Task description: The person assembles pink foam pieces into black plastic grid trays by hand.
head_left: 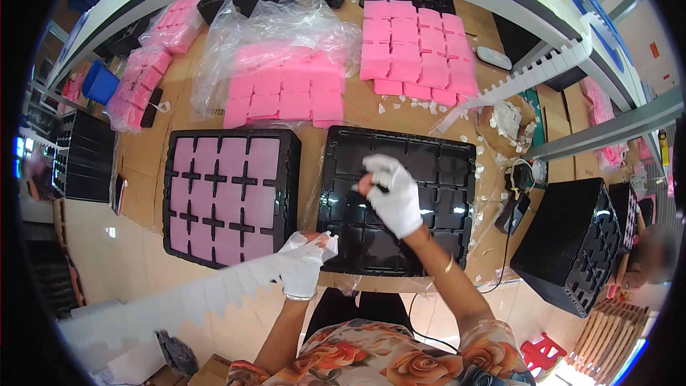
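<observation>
My left hand point(304, 264), in a white glove with fingertips bare, pinches a white notched strip point(207, 297) near its end; the rest runs off to my left, past the near edge of a black tray point(287, 186) filled with pink pads point(261, 214). My right hand point(391, 196), gloved the same way, is over a second black tray point(443, 171), fingers partly curled; I can't tell whether they grip anything or whether they touch the tray. The glove hides the compartments beneath it, and glare washes out others. My strip's far end blurs toward the dark rim of my view. Clear plastic film point(286, 18) partly covers a stack of pink sheets point(286, 93). Dark printing shows on the cardboard point(193, 100) beyond the filled tray, too small for me to read reliably.
</observation>
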Demonstrator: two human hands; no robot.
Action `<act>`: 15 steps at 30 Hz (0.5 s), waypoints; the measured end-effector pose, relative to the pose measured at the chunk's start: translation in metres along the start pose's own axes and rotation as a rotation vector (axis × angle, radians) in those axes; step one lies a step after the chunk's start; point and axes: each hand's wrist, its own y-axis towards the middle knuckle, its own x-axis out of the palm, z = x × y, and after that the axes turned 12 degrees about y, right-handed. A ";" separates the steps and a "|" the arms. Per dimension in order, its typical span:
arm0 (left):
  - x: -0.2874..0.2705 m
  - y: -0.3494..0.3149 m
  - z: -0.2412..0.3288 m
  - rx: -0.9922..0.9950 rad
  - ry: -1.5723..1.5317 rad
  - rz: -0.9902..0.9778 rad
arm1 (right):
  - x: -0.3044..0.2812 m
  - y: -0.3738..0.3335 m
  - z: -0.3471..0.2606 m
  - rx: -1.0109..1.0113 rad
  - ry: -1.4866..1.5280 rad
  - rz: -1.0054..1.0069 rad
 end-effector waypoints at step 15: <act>-0.008 0.004 0.024 -0.507 -0.428 -0.360 | 0.015 0.071 0.072 0.028 -0.415 -0.289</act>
